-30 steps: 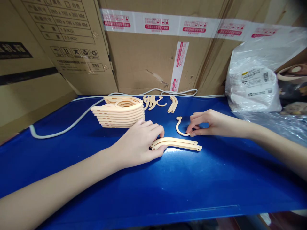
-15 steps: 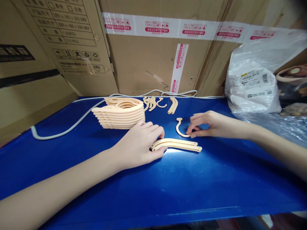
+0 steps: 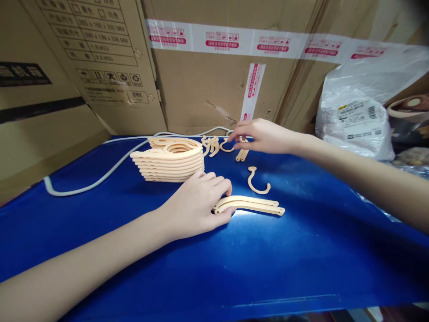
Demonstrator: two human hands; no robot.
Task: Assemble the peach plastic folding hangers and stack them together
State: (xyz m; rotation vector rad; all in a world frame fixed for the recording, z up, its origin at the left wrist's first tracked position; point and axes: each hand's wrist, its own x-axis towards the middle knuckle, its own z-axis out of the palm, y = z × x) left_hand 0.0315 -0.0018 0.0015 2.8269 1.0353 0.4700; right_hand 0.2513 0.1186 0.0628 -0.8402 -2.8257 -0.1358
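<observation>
My left hand (image 3: 197,203) is closed on the left end of a pair of cream curved hanger arms (image 3: 250,205) lying flat on the blue table (image 3: 234,264). A cream hook (image 3: 256,181) lies loose just behind those arms. My right hand (image 3: 259,135) reaches to the back of the table, fingers curled over a small pair of curved arms (image 3: 241,154) beside several loose hooks (image 3: 212,145). Whether those fingers grip anything is hidden. A stack of assembled cream hangers (image 3: 170,158) stands at the back left.
Large cardboard boxes (image 3: 214,76) wall the back and left. A white cable (image 3: 97,176) runs along the rear left of the table. A white plastic bag (image 3: 358,120) sits at the back right, with clear plastic below it.
My right hand let go of the cream hook and moved up and left to the small parts at the back. My left hand stayed on the curved arms.
</observation>
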